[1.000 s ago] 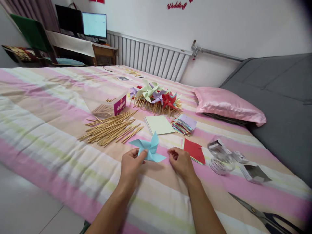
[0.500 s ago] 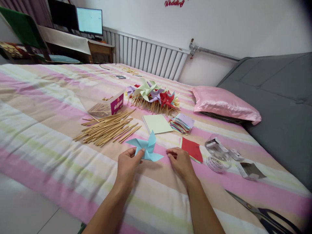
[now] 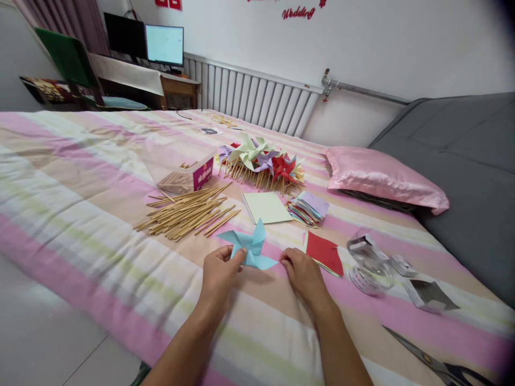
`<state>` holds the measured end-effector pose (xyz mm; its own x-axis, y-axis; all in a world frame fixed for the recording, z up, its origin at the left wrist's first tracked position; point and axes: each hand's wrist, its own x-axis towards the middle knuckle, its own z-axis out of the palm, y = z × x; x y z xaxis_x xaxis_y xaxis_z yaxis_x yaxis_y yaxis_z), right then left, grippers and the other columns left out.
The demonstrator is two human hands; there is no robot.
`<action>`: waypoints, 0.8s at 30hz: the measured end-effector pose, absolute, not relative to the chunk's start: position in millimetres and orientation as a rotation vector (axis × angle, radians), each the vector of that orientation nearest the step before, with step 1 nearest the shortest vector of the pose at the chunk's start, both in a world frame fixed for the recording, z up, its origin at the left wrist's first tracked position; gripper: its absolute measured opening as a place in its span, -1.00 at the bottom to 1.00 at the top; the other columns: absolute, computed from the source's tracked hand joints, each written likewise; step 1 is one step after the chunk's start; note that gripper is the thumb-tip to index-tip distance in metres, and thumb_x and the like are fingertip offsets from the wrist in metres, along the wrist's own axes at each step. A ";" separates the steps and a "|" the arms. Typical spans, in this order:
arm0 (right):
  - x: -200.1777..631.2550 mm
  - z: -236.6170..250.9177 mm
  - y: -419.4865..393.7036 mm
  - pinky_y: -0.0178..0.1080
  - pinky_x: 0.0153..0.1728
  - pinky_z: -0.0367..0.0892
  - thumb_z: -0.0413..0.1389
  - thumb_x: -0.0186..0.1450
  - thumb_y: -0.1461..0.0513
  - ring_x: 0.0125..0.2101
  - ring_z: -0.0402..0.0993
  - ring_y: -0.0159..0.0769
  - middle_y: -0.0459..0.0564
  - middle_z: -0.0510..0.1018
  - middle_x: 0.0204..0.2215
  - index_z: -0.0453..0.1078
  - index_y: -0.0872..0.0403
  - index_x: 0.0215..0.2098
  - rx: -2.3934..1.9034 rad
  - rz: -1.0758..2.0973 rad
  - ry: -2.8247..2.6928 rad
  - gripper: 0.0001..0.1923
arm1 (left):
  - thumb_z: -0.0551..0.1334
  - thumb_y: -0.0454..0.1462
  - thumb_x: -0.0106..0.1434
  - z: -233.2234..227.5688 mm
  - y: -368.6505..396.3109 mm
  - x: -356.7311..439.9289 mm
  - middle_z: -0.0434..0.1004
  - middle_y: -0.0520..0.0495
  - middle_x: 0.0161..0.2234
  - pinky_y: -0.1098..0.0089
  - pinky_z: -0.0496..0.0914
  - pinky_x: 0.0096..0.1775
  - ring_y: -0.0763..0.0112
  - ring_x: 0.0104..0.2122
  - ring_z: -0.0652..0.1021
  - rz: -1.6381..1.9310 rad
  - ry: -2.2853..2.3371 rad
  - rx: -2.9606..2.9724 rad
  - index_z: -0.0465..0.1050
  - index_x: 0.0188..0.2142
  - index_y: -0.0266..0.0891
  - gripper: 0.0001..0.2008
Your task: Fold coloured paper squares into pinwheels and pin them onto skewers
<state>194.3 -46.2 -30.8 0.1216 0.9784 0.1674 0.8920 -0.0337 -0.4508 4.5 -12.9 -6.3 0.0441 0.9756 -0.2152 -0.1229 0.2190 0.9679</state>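
My left hand (image 3: 217, 276) pinches a light blue paper pinwheel (image 3: 250, 246) by its lower left, holding it just above the striped bedspread (image 3: 80, 177). My right hand (image 3: 302, 273) rests on the bed a little to the pinwheel's right, fingers curled, with its fingertips close to the pinwheel's right blade; whether it holds something small is too hard to tell. A red paper square (image 3: 324, 252) lies just right of that hand.
Loose wooden sticks (image 3: 189, 212) and a clear box (image 3: 183, 171) of sticks lie at the left. Finished pinwheels (image 3: 263, 161), a pale green sheet (image 3: 266, 207), a stack of coloured papers (image 3: 308, 208), a clear plastic tub (image 3: 368, 262), scissors (image 3: 438, 364) and a pink pillow (image 3: 382, 177) surround them.
The view has shifted slightly; both hands and the blue pinwheel keep nearly the same pose on the bed.
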 end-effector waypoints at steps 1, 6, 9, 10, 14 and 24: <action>194.3 -30.3 -45.9 -0.25 -0.35 0.21 -0.04 0.23 0.35 -0.35 0.41 -0.22 -0.02 0.51 -0.41 0.36 0.06 -0.42 -1.929 0.284 -1.774 -0.84 | 0.29 -0.14 -0.01 -6.1 -13.0 4.3 0.34 0.06 -0.59 0.46 0.22 -0.43 0.49 -0.53 0.30 1.084 1.188 0.973 0.39 -0.58 -0.28 -0.77; 190.9 -17.3 -50.1 -0.29 -0.39 0.26 0.04 0.26 0.21 -0.44 0.37 -0.33 -0.07 0.47 -0.44 0.35 0.07 -0.37 -1.595 0.498 -1.377 -0.90 | 0.30 -0.13 -0.02 -6.0 -13.0 4.8 0.37 0.05 -0.59 0.46 0.24 -0.42 0.47 -0.52 0.34 1.078 1.195 0.967 0.41 -0.57 -0.28 -0.76; 177.4 -3.7 -59.4 -0.34 -0.45 0.26 0.11 0.24 0.15 -0.50 0.32 -0.39 -0.12 0.43 -0.50 0.36 0.07 -0.35 -1.413 0.581 -1.207 -0.87 | 0.29 -0.14 -0.01 -6.9 -14.7 7.2 0.40 0.05 -0.59 0.47 0.25 -0.43 0.46 -0.53 0.36 1.069 1.195 0.991 0.44 -0.56 -0.28 -0.77; 170.7 -0.1 -62.6 -0.36 -0.48 0.25 0.12 0.23 0.15 -0.53 0.29 -0.42 -0.14 0.41 -0.53 0.37 0.06 -0.36 -1.374 0.601 -1.202 -0.86 | 0.29 -0.14 0.00 -7.0 -15.7 8.1 0.41 0.05 -0.60 0.48 0.24 -0.45 0.47 -0.54 0.36 1.068 1.194 1.010 0.44 -0.56 -0.28 -0.77; 143.2 3.7 -69.8 -0.37 -0.53 0.22 0.12 0.25 0.17 -0.56 0.27 -0.43 -0.10 0.47 -0.49 0.40 0.07 -0.36 -1.298 0.639 -1.318 -0.88 | 0.29 -0.15 0.01 -6.0 -20.0 11.6 0.42 0.06 -0.61 0.49 0.22 -0.48 0.50 -0.57 0.35 1.095 1.150 1.087 0.45 -0.57 -0.28 -0.78; 132.6 -0.2 -67.4 -0.36 -0.49 0.23 0.07 0.28 0.29 -0.51 0.33 -0.41 -0.08 0.48 -0.42 0.42 0.05 -0.34 -1.337 0.318 -1.470 -0.90 | 0.31 -0.18 0.01 -3.0 -22.8 14.6 0.35 0.08 -0.62 0.51 0.21 -0.50 0.52 -0.57 0.32 1.110 1.032 1.120 0.43 -0.59 -0.29 -0.79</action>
<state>132.6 -67.4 -0.2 0.2024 0.8357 0.5106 0.5499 0.3345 -0.7654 14.6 -22.8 -3.0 0.1536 0.9861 -0.0628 -0.1344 0.0838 0.9874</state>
